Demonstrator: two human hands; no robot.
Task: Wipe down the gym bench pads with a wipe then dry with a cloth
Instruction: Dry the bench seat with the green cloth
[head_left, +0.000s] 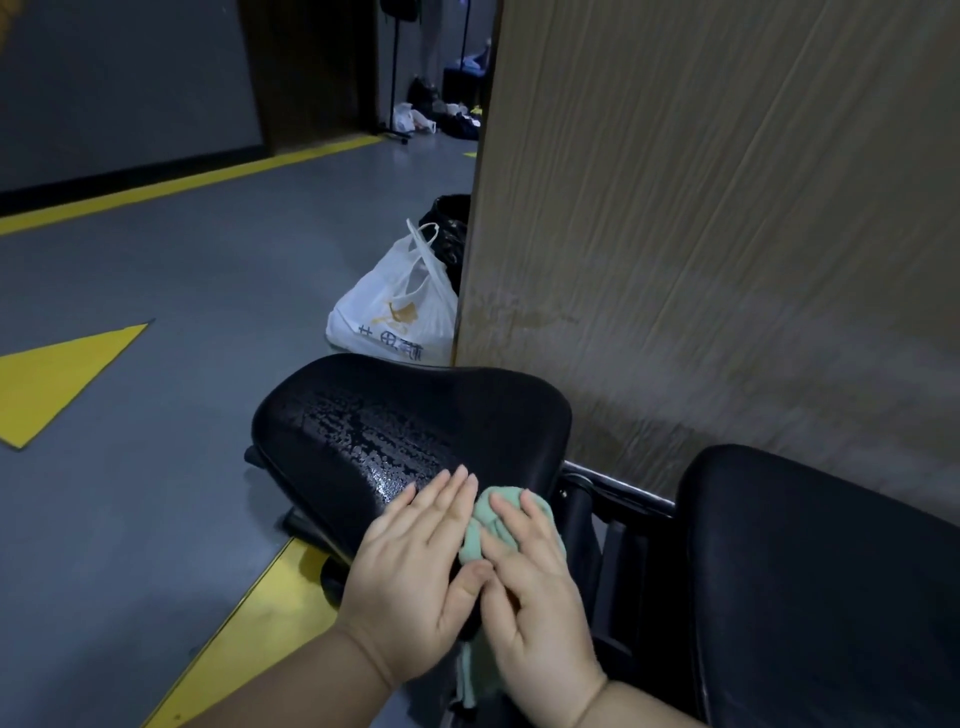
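Note:
A black seat pad (395, 415) lies in the middle, its top beaded with wet droplets. On its near edge sits a bunched green cloth (491, 525), part of it hanging down below the pad. My right hand (535, 587) presses flat on the cloth with straight fingers. My left hand (415, 577) lies flat on the pad just left of the cloth, its thumb touching my right hand. A second black pad (821, 577) stands at the right.
A wood-grain panel (727, 208) rises right behind the pads. A white plastic bag (395, 306) and a black bag (449, 234) sit on the grey floor beyond the seat. Yellow floor markings (57, 379) lie to the left. Bags and stands clutter the far doorway.

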